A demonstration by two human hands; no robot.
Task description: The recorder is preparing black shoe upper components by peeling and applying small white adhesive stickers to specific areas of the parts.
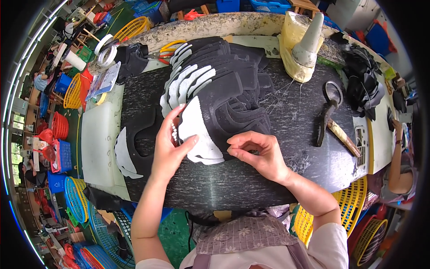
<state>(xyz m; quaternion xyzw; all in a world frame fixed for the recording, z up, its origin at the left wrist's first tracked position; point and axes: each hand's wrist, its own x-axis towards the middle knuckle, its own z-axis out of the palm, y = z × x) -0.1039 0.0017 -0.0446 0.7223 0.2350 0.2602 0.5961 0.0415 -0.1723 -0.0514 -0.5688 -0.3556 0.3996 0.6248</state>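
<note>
My left hand [168, 150] grips a black shoe upper piece with a white, scalloped toe part [197, 125]. Its thumb lies on the white face and the fingers reach round the outer edge. Close to the lower black edge of that piece, my right hand [260, 154] is curled, thumb and index finger nearly together; anything between them is too small to make out. Behind the held piece, a fanned stack of similar black and white upper pieces [237, 67] spreads over the dark table. Another such piece [127, 154] lies to the left of my left hand.
A hammer [342, 136] and a dark ring-shaped tool [333, 94] lie at the right. Beyond them stands a pale cone [309, 45] on a yellowed, wrapped base. Scissors [172, 47], white tape rolls [106, 54] and a white board [98, 143] sit leftward. A co-worker's arm [395, 157] shows far right.
</note>
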